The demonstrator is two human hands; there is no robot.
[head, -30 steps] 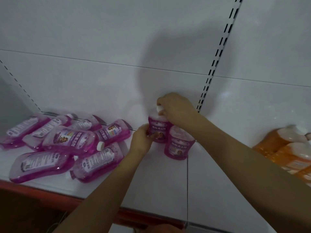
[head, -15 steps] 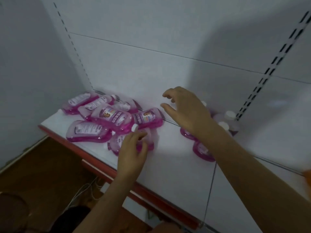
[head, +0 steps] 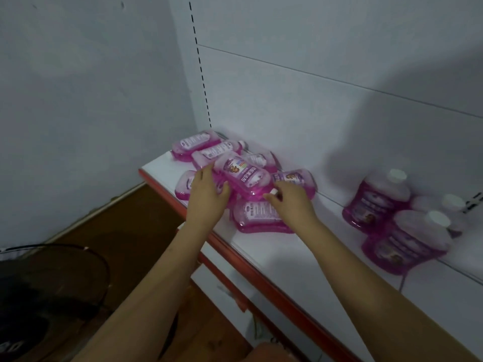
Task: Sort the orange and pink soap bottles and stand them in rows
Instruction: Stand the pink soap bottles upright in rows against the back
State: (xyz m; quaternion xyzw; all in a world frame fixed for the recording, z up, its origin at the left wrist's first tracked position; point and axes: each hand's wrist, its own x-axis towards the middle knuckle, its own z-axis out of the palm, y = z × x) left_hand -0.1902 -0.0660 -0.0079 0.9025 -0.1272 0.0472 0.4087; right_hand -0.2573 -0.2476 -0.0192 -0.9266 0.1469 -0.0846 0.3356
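Several pink soap bottles lie in a heap (head: 198, 145) at the left end of the white shelf (head: 300, 259). One pink bottle (head: 243, 176) lies on top of the heap, label up. My left hand (head: 206, 197) cups its base between fingers and thumb. The fingertips of my right hand (head: 290, 202) pinch its white cap. To the right, two pink bottles (head: 376, 202) (head: 407, 241) stand upright with a paler third (head: 452, 207) behind them. No orange bottle is in view.
The shelf has a red front edge (head: 261, 280) and a slotted white back panel (head: 287, 100). A grey wall (head: 91, 100) closes the left side. Below are a lower shelf, a wooden floor (head: 130, 231) and a dark fan (head: 44, 283) at bottom left.
My view swung left from the standing bottles to the heap. Both hands left the upright bottles and moved onto the top lying bottle. The orange bottles went out of view.
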